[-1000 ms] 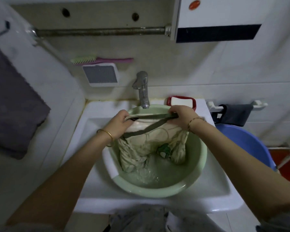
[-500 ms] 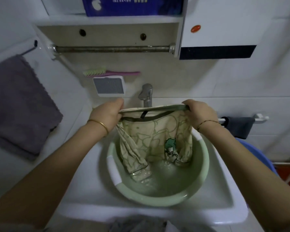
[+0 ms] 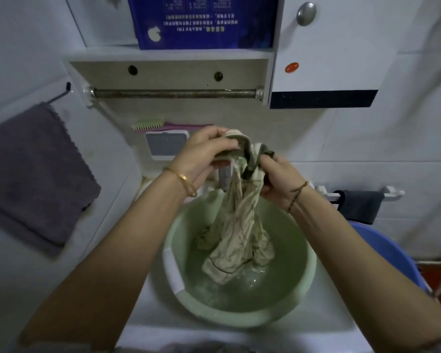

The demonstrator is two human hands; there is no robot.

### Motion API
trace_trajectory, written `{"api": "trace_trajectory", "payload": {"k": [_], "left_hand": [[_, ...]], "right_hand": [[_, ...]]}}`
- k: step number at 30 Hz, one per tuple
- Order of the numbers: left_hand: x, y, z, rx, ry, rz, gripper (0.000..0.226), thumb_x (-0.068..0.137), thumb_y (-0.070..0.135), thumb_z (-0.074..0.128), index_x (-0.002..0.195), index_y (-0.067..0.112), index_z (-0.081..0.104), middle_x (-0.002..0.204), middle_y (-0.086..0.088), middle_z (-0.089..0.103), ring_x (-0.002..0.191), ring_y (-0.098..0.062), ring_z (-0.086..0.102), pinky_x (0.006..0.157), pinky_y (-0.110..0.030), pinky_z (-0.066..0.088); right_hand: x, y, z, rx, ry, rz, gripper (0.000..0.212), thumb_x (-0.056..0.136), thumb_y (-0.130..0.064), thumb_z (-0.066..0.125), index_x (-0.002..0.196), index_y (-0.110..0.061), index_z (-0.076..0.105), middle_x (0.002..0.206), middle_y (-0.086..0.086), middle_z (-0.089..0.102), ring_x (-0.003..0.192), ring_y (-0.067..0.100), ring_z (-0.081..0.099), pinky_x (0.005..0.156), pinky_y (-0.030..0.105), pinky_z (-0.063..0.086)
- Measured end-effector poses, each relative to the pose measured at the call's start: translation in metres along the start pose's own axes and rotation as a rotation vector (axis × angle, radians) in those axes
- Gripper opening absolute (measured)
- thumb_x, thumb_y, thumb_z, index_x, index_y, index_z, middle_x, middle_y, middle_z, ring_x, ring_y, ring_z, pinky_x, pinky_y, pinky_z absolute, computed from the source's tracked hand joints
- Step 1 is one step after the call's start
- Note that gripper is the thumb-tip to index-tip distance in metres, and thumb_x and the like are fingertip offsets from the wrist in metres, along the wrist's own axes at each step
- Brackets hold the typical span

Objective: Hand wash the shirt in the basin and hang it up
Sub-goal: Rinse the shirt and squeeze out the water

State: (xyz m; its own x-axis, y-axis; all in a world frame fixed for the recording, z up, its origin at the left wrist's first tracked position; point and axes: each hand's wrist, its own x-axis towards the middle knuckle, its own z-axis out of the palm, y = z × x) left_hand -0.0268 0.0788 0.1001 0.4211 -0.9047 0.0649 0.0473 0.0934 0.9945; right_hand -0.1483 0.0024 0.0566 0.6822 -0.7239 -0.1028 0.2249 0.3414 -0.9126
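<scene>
Head view: both hands meet above the green basin (image 3: 239,312), and everything is best placed from that joint grip. The left hand (image 3: 204,154) curls its fingers over the bunched collar end of the shirt (image 3: 236,225), and the right hand (image 3: 278,182) closes round the gathered cloth just beside and a little lower. So each grip is tight on fabric, neither slack nor spread. Holding the cloth gathered like this looks like a way to keep the wet weight in one rope, ready for wringing or dunking.

Below the grip the shirt hangs as a twisted column, its lower end resting in the shallow water at the basin's bottom. Drips therefore fall into the basin, not onto the white sink (image 3: 143,314) that carries it.

Directly behind the grip, partly hidden by the hands, stands the tap (image 3: 224,177). Above it runs a metal rail (image 3: 173,93), a likely place for hanging, though that is a guess. To the left of the grip a purple towel (image 3: 33,174) hangs on the wall; to the right and lower sits a blue tub (image 3: 390,253).
</scene>
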Motion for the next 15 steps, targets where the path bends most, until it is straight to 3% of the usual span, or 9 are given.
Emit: {"api": "trace_trajectory", "payload": {"k": [2,3,5,6,7,9,10,13,15], "left_hand": [[-0.007,-0.017,-0.015,-0.071,-0.072,-0.040,0.036,0.075,0.007,0.069,0.107,0.019,0.058,0.105,-0.005,0.062,0.095,-0.016,0.058,0.079,-0.027,0.048],[-0.011,-0.031,-0.025,0.000,-0.102,-0.084,0.058,0.072,0.010,0.074,0.123,0.019,0.051,0.123,-0.005,0.057,0.109,-0.016,0.055,0.089,-0.029,0.048],[-0.020,-0.066,-0.039,0.437,-0.215,-0.236,0.107,0.063,0.027,0.084,0.148,0.021,0.020,0.149,0.003,0.032,0.133,-0.013,0.035,0.110,-0.033,0.033],[-0.027,-0.082,-0.039,0.643,-0.282,-0.283,0.120,0.061,0.034,0.086,0.150,0.022,0.007,0.148,0.008,0.025,0.136,-0.010,0.027,0.113,-0.028,0.026],[-0.032,-0.097,-0.036,0.766,-0.333,-0.282,0.125,0.061,0.033,0.087,0.150,0.022,0.000,0.143,0.012,0.023,0.135,-0.009,0.025,0.111,-0.021,0.023],[-0.040,-0.123,-0.023,0.774,-0.326,-0.243,0.127,0.063,0.022,0.087,0.148,0.016,-0.006,0.142,0.009,0.020,0.134,-0.010,0.025,0.104,-0.008,0.022],[-0.041,-0.135,-0.015,0.745,-0.274,-0.258,0.126,0.063,0.018,0.087,0.147,0.014,-0.007,0.145,0.006,0.019,0.134,-0.012,0.028,0.103,-0.006,0.022],[-0.034,-0.150,0.001,0.586,-0.031,-0.323,0.120,0.060,0.008,0.087,0.149,0.014,0.006,0.148,-0.009,0.034,0.129,-0.017,0.042,0.100,-0.018,0.034],[-0.028,-0.150,0.013,0.406,0.012,-0.196,0.108,0.058,-0.008,0.083,0.141,0.010,0.018,0.136,-0.004,0.045,0.113,0.001,0.052,0.094,-0.014,0.041]], "right_hand": [[0.004,-0.007,0.000,0.151,0.072,0.037,0.037,0.099,-0.017,0.039,0.063,-0.016,0.036,0.036,-0.006,0.034,0.029,0.004,0.024,0.033,0.012,0.016],[0.006,-0.011,0.001,0.247,0.091,0.064,0.040,0.099,-0.021,0.041,0.060,-0.017,0.033,0.035,-0.006,0.032,0.029,0.004,0.023,0.034,0.012,0.016],[0.008,-0.018,0.007,0.414,0.066,0.124,0.046,0.099,-0.030,0.040,0.056,-0.017,0.032,0.035,-0.007,0.030,0.028,0.004,0.021,0.033,0.013,0.017],[0.009,-0.022,0.011,0.486,0.036,0.150,0.047,0.100,-0.033,0.039,0.055,-0.017,0.034,0.037,-0.007,0.030,0.027,0.003,0.021,0.030,0.014,0.018],[0.011,-0.025,0.016,0.560,0.005,0.174,0.046,0.099,-0.034,0.039,0.057,-0.017,0.037,0.040,-0.007,0.032,0.027,0.003,0.021,0.028,0.013,0.018],[0.012,-0.030,0.027,0.706,-0.046,0.223,0.044,0.099,-0.035,0.040,0.061,-0.015,0.046,0.050,-0.007,0.038,0.027,0.003,0.025,0.027,0.011,0.018],[0.012,-0.033,0.033,0.762,-0.062,0.244,0.047,0.099,-0.036,0.041,0.059,-0.013,0.051,0.052,-0.007,0.042,0.027,0.002,0.028,0.028,0.010,0.017],[0.008,-0.042,0.045,0.866,-0.147,0.302,0.065,0.097,-0.039,0.041,0.046,-0.003,0.059,0.045,-0.002,0.048,0.027,0.002,0.033,0.032,0.014,0.023],[0.002,-0.048,0.050,0.915,-0.212,0.340,0.062,0.095,-0.038,0.044,0.048,-0.001,0.059,0.045,0.000,0.050,0.028,0.001,0.035,0.035,0.013,0.026]]}}
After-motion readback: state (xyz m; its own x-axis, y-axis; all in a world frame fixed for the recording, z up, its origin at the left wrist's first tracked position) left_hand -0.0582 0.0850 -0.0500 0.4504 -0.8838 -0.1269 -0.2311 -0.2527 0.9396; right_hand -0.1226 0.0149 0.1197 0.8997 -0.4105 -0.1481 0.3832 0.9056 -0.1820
